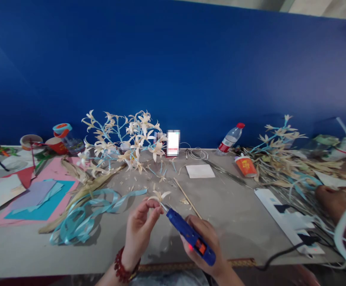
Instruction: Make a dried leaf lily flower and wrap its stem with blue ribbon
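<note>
My left hand (143, 222) pinches a small cream-coloured artificial flower (160, 196), its petals spread upward above the fingertips. A blue hot glue gun (187, 234) is wrapped in my right hand (207, 238), with a red light glowing on its side. The gun's nozzle points up and left and reaches the base of the flower; whether it touches cannot be made out. Left of my hands lies a loose heap of light-blue ribbon (80, 216). Beyond them stand branches of similar cream flowers (143, 135) on light-blue stems.
A power strip (289, 222) with cables lies right, near another person's hand (333, 202). At the back are a phone (173, 143), a tilted bottle (231, 139) and an orange cup (246, 166). A thin stick (187, 198) lies ahead; coloured paper (42, 202) is at left.
</note>
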Available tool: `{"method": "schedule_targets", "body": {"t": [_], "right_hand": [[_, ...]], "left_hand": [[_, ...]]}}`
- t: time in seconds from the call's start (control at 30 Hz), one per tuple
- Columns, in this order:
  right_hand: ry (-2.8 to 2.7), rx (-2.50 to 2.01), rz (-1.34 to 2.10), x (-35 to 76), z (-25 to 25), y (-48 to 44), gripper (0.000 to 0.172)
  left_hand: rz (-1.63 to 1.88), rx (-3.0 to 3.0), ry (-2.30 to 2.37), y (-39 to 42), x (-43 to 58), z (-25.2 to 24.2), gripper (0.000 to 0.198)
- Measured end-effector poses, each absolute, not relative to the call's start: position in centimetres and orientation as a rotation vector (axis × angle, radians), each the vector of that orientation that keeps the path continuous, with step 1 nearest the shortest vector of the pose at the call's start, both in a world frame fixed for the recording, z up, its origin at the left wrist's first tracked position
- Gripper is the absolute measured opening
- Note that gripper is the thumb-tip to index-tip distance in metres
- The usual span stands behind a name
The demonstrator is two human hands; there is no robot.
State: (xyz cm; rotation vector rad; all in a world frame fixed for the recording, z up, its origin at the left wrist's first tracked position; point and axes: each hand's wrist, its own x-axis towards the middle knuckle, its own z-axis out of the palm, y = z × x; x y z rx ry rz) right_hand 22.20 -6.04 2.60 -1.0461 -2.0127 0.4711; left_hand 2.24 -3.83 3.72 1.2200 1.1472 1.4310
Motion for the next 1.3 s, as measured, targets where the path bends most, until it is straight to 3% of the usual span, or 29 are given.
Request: {"method": "schedule_targets", "body": {"t": [1.0, 1.3], "right_hand": [[-2.013, -1.046, 0.362, 22.1, 2.9, -5.9, 0.005], [-1.971, -1.234, 0.132, 24.6, 1.3, -3.0, 0.021]], "left_hand": [[1.435, 1.165, 1.097, -3.9, 2.2, 3.7, 0.017], [1.475, 1.037, 1.039, -4.1, 1.3, 2.5, 0.014]]}}
